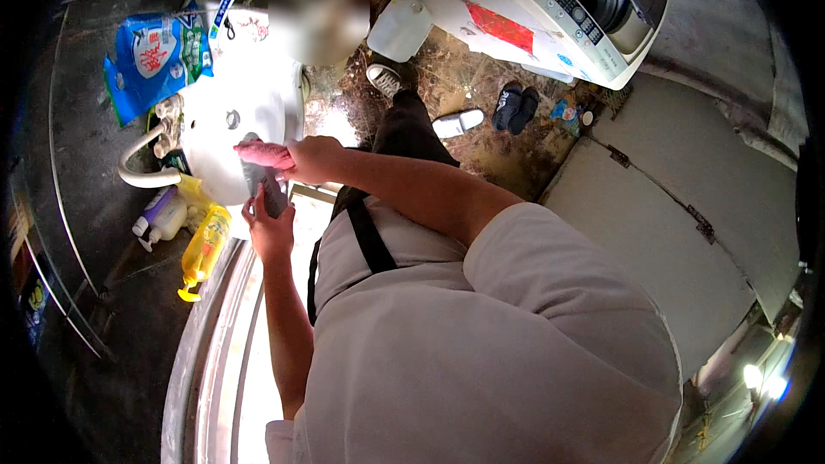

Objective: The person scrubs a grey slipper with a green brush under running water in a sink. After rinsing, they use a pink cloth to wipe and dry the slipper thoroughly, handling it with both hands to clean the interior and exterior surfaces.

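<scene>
A pink cloth [263, 153] is bunched in my right hand [317, 160], over the near side of a white washbasin [267, 93]. Just below it, my left hand [271, 225] grips a smooth grey object [275, 198], whose kind I cannot tell; its upper part lies under the cloth. A curved tap [145, 177] stands at the basin's left side. Beside it are a yellow pump bottle [206, 245], a white pump bottle [169, 216] and a purple-and-white tube [155, 207]. A blue plastic packet [151, 61] rests at the basin's upper left, near a blue-and-white tube [225, 8].
A top-loading washing machine [477, 19] with a raised lid stands at the upper right. On the stained floor lie a pale slipper [459, 123] and a dark pair [514, 107], close to my sneaker [385, 79]. Grey hinged panels [651, 206] are at the right. A blurred round patch hides part of the top.
</scene>
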Available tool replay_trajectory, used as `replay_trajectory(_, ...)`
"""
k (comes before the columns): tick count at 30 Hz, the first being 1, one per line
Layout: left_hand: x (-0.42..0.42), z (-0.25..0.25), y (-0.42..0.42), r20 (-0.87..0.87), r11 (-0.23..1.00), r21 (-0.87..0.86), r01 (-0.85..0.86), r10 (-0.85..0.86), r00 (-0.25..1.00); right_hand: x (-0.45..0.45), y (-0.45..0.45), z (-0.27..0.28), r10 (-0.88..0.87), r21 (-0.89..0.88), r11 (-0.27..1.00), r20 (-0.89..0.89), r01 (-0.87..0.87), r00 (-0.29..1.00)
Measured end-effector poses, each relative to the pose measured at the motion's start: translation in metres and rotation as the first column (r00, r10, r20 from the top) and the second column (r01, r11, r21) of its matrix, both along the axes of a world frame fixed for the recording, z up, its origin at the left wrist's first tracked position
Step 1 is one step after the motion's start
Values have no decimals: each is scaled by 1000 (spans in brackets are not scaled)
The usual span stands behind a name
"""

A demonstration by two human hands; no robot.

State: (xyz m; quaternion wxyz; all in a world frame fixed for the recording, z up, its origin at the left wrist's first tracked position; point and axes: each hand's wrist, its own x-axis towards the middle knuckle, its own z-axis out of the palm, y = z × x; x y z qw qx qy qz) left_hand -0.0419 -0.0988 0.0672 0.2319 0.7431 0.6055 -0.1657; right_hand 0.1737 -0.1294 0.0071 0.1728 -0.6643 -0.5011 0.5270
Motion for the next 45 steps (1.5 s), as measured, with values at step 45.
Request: replay_trajectory(45, -38, -18, -41, 32, 267, -911, 314, 805, -593, 128, 7, 32, -261, -96, 965, -339, 243, 904)
